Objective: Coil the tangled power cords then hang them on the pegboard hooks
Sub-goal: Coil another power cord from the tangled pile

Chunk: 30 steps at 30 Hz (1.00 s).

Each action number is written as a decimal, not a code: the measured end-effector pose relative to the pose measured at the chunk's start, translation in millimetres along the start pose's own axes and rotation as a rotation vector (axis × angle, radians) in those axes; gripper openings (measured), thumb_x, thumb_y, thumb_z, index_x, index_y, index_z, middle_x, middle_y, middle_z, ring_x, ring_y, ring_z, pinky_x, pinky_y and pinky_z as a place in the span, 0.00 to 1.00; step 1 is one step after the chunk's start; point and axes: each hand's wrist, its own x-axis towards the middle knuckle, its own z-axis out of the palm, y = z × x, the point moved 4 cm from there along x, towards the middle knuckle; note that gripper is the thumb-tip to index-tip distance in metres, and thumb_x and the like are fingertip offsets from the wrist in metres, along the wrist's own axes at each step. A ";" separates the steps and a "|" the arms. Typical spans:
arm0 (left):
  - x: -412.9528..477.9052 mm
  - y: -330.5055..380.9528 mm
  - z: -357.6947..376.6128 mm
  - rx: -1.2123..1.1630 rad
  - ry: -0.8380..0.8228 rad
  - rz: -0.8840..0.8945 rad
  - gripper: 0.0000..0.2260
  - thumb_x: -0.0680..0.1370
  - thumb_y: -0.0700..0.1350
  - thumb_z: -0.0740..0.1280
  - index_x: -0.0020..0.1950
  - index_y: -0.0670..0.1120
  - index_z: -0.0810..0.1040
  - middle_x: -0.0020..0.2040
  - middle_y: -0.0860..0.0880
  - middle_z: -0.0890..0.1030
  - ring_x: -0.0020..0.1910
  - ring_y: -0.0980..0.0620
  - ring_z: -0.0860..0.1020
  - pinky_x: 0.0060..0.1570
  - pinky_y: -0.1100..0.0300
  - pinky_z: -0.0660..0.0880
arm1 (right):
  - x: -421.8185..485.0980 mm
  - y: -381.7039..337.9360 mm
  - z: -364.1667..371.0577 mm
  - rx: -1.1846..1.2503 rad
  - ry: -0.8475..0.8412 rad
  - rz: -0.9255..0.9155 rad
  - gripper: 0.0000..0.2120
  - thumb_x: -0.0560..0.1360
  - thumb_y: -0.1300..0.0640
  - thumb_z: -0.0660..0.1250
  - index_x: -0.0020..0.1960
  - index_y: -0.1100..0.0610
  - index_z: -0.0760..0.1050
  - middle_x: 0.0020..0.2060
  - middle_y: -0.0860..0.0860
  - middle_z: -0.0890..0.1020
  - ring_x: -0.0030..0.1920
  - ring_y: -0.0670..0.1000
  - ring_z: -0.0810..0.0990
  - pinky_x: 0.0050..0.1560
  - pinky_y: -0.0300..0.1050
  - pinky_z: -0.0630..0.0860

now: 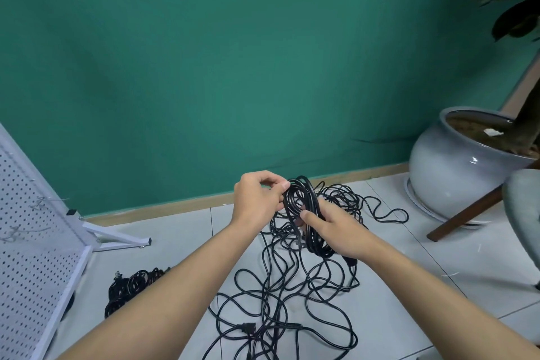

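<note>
A white pegboard (32, 228) on a metal foot is seen at the far left, standing tilted on the tiled floor (438, 286), and thin wire hooks (43, 202) are fixed to its face. Just beside its lower edge a dark coiled bundle (131, 286) is laid on the floor, partly hidden by the left forearm. Further right, the left hand (257, 202) is curled, and the top of a black coil (304, 213) is pinched between its thumb and fingers. The coil is held upright above the floor between both hands. Its lower side is gripped by the right hand (330, 228), with the thumb laid across the loops. Under and around the hands the tangled cords (292, 301) are spread loosely over the tiles, and one strand is led up into the coil. At the right a pale round plant pot (455, 166) is set against the green wall, and a chair (523, 213) with a wooden leg is placed before it.
</note>
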 end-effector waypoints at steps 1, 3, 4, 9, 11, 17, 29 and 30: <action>0.2 -0.5 0.3 -0.020 0.007 -0.019 0.05 0.77 0.39 0.75 0.42 0.44 0.86 0.43 0.45 0.83 0.37 0.53 0.81 0.40 0.56 0.85 | 0.4 -0.5 0.5 0.015 -0.005 -0.009 0.06 0.85 0.53 0.61 0.54 0.44 0.77 0.46 0.40 0.82 0.50 0.38 0.79 0.59 0.40 0.74; 2.3 -0.5 0.1 -0.047 0.008 -0.028 0.05 0.77 0.39 0.75 0.42 0.45 0.86 0.43 0.44 0.83 0.38 0.52 0.81 0.40 0.56 0.85 | 1.0 -2.1 -0.1 0.037 -0.001 -0.019 0.07 0.85 0.54 0.61 0.57 0.44 0.76 0.48 0.39 0.81 0.51 0.35 0.78 0.58 0.36 0.72; 3.2 -0.3 -0.4 -0.041 0.006 -0.015 0.05 0.77 0.39 0.75 0.42 0.45 0.86 0.43 0.45 0.84 0.38 0.53 0.81 0.40 0.56 0.85 | 0.9 -2.3 0.5 0.066 -0.011 -0.010 0.06 0.85 0.54 0.61 0.57 0.47 0.77 0.48 0.40 0.82 0.51 0.36 0.79 0.58 0.37 0.74; 4.0 -3.3 0.9 0.016 -0.007 0.093 0.03 0.78 0.40 0.75 0.44 0.45 0.87 0.40 0.48 0.85 0.39 0.55 0.82 0.38 0.58 0.84 | -0.5 1.2 6.0 0.301 -0.072 0.107 0.08 0.86 0.57 0.60 0.58 0.61 0.73 0.44 0.52 0.83 0.46 0.50 0.84 0.50 0.49 0.83; 3.0 -5.4 3.9 -0.032 -0.019 0.083 0.03 0.79 0.43 0.73 0.47 0.46 0.86 0.42 0.48 0.85 0.40 0.54 0.83 0.40 0.56 0.85 | -0.4 2.2 2.6 0.284 -0.052 0.091 0.07 0.86 0.56 0.61 0.58 0.57 0.76 0.44 0.49 0.83 0.47 0.47 0.83 0.55 0.51 0.81; -9.3 -42.5 28.1 0.114 -0.437 -0.081 0.13 0.83 0.35 0.60 0.57 0.49 0.80 0.53 0.53 0.86 0.54 0.53 0.84 0.55 0.56 0.81 | 2.4 1.6 -6.3 0.516 0.037 0.141 0.08 0.85 0.57 0.62 0.57 0.59 0.79 0.44 0.51 0.84 0.44 0.49 0.83 0.49 0.51 0.80; -22.6 -76.5 40.2 0.505 -0.747 0.087 0.07 0.84 0.45 0.66 0.55 0.45 0.82 0.52 0.54 0.86 0.53 0.58 0.83 0.60 0.61 0.76 | 1.7 6.8 -25.3 0.787 0.190 0.240 0.08 0.85 0.56 0.63 0.52 0.59 0.77 0.42 0.54 0.85 0.34 0.50 0.80 0.36 0.47 0.79; -21.3 -74.9 37.5 0.534 -0.715 0.112 0.07 0.84 0.47 0.67 0.53 0.46 0.83 0.49 0.54 0.86 0.50 0.58 0.83 0.56 0.61 0.77 | 1.3 8.1 -27.3 0.757 0.228 0.247 0.09 0.85 0.55 0.63 0.51 0.60 0.77 0.41 0.54 0.84 0.34 0.50 0.80 0.36 0.47 0.79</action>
